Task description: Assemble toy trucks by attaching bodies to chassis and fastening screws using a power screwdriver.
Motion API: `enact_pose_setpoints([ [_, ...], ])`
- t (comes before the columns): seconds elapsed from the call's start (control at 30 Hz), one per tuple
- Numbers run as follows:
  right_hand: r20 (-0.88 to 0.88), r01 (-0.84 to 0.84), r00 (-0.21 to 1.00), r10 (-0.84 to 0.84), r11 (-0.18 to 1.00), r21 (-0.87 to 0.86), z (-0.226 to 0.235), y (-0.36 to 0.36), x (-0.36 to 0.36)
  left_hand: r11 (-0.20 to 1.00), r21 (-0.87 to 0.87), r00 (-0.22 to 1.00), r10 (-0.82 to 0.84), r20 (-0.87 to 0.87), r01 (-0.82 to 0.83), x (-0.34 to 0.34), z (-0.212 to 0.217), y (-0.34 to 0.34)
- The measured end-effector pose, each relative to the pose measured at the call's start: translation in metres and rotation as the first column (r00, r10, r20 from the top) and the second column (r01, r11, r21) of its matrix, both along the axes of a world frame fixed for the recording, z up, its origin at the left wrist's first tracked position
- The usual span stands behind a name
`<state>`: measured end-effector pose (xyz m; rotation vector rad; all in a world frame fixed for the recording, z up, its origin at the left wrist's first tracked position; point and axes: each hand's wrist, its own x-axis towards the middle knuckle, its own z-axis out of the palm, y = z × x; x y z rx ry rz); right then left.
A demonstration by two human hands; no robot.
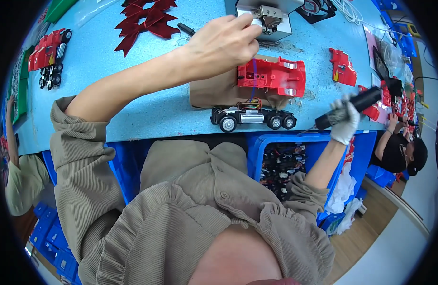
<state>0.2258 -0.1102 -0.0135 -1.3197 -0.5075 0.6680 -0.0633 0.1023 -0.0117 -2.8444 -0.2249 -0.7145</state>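
Pinching together at the front of a grey fixture (pixel 269 19), the bare left hand's (pixel 223 40) fingertips (pixel 250 29) are closed, though whether they grip some small part there I cannot tell. Just below those fingers lies the red shell (pixel 272 76) on a brown pad (pixel 212 90), and below that again the black chassis (pixel 251 118) on its wheels, thin wires running between the two. The shell looks like light, stiff moulded plastic, slick on its faces and likely to crack at thin tabs; it seems best held by its long side edges, clear of the wires, which look easy to tear. The chassis would roll if nudged, so its flanks are the place to grasp. The left forearm reaches far forward across the blue table (pixel 133 109), wrist bent down. The gloved right hand (pixel 345 121) is wrapped tight round a black screwdriver (pixel 349 107), held off to the right of the chassis, tip slanting down and left. A blue bin (pixel 257 152) of dark parts sits beneath.
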Motion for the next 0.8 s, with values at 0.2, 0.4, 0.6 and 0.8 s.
enact_pose_setpoints([
  [0.2,-0.090,-0.294,0.914,0.395,0.799,0.524,0.077,0.034,0.018,0.838,-0.516,0.983,-0.130,0.128,0.178,0.021,-0.016,-0.012],
  [0.4,0.173,-0.406,0.899,0.402,0.621,0.670,0.088,0.143,-0.031,0.688,-0.702,0.951,-0.053,-0.305,-0.186,0.041,-0.019,-0.023],
  [0.6,0.320,-0.571,0.816,0.482,0.581,0.580,0.053,0.234,-0.052,0.737,-0.668,0.976,-0.055,-0.211,-0.103,0.040,-0.024,-0.025],
  [0.8,0.184,-0.481,0.874,0.450,0.740,0.470,0.046,0.243,-0.063,0.704,-0.710,0.999,-0.021,-0.029,-0.006,0.040,-0.030,-0.028],
])
